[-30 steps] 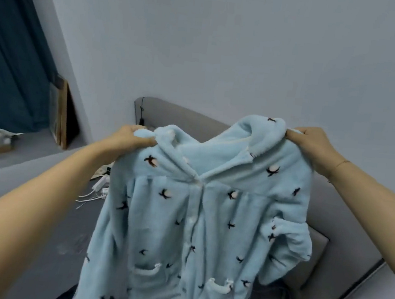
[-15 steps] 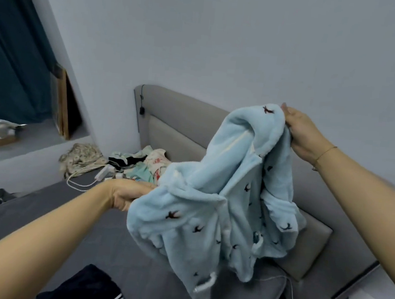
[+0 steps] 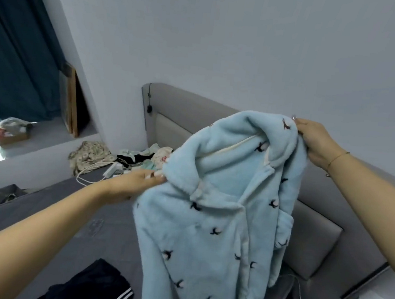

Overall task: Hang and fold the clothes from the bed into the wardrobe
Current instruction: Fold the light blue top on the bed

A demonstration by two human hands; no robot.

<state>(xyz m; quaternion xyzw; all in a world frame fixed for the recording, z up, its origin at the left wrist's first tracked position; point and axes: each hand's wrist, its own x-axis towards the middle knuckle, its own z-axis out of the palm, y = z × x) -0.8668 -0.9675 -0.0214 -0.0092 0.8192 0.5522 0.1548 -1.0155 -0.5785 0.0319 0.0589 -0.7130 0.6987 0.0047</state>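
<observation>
Above the bed (image 3: 69,221) one light blue fleece pajama top (image 3: 211,225) hangs in the air, held by two hands. At the left collar corner the left hand (image 3: 138,182) makes its grip with fingers pinched together on the cloth. At the other shoulder, higher and nearer the wall, the right hand (image 3: 313,142) has its grip clamped on the fabric edge, and one thin bracelet (image 3: 336,158) lies around that wrist. Small dark bird figures are printed all over the top; its front faces the camera, the collar is open, and the lower part falls down out of view at the bottom.

One dark garment with white stripes (image 3: 91,288) lies on the bed, near the bottom edge. Far from it, by the headboard (image 3: 186,109), is one heap of mixed clothes (image 3: 142,158), and beside it one beige patterned cloth (image 3: 89,154). One white charger with cable (image 3: 107,172) lies in front of them.

A grey cover is on the bed, and the padded headboard is grey too. Behind it stands a plain pale wall (image 3: 250,46). At left one dark teal curtain (image 3: 15,54) hangs over a window ledge (image 3: 38,134), and one wooden frame (image 3: 71,106) leans in the corner there. One grey cushion (image 3: 313,240) rests against the headboard at right.
</observation>
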